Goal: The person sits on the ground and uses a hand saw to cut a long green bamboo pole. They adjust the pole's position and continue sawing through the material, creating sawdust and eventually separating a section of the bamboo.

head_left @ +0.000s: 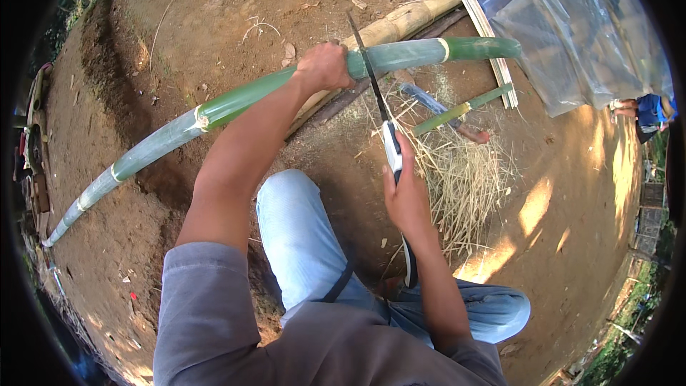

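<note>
A: What do the person's hands hold?

B: The left hand [325,66] is closed over a long green bamboo pole [236,100], pressing on it from above. The right hand [406,196] is wrapped tight around the white handle of a saw [373,78].

A: Where is the pole?

B: It lies across the bare dirt ground [143,236], from lower left to upper right, and it rests on a pale dry bamboo log [411,18]. The saw blade stands on the pole, just right of the left hand.

A: What is near?

B: A heap of dry straw-like fibres [464,179], a thin green bamboo piece [461,109], and a clear plastic sheet [572,28] at the upper right.
</note>
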The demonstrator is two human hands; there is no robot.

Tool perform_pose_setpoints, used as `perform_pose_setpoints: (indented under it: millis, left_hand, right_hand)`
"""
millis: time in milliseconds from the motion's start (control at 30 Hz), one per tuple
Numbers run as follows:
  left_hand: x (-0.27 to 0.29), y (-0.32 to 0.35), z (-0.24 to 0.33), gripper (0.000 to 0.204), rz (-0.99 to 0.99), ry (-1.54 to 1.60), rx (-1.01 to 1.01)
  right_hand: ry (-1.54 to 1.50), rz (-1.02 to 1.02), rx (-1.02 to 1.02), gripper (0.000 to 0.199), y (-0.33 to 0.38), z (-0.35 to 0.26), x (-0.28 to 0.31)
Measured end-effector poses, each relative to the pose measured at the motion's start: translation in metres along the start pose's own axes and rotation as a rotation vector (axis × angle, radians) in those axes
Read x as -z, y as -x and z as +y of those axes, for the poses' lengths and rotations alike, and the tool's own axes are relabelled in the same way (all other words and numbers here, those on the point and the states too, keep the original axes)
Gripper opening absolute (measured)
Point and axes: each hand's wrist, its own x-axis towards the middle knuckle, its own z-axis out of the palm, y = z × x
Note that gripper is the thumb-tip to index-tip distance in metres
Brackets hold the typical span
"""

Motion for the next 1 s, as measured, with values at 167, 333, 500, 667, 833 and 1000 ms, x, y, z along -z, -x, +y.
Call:
perform_pose_setpoints:
  millis: [167,333,500,667,833,1000]
  left_hand:
    - [0.008,-0.011,0.015,0.061,-0.038,0.086,0.033]
    - [0.020,-0.014,0.024,0.061,-0.152,0.092,0.051]
    - [0.018,-0.006,0.001,0.063,-0.100,0.062,0.073]
    - [0.014,-0.014,0.026,0.063,-0.080,0.031,0.027]
    - [0.015,-0.016,-0.007,0.056,-0.144,0.126,0.078]
    - [0.018,-0.018,0.009,0.056,-0.094,0.125,0.058]
  right_hand:
    - [0.055,0.107,0.071,0.068,-0.047,0.009,-0.017]
    - [0.062,0.006,-0.058,0.069,-0.094,-0.010,0.000]
    - [-0.007,0.127,0.081,0.067,-0.009,0.006,-0.018]
    - [0.071,-0.049,-0.162,0.066,-0.106,-0.029,0.006]
    - [-0.014,0.119,0.101,0.069,0.001,0.008,-0.011]
    - [0.006,0.094,-0.006,0.067,-0.065,-0.004,-0.018]
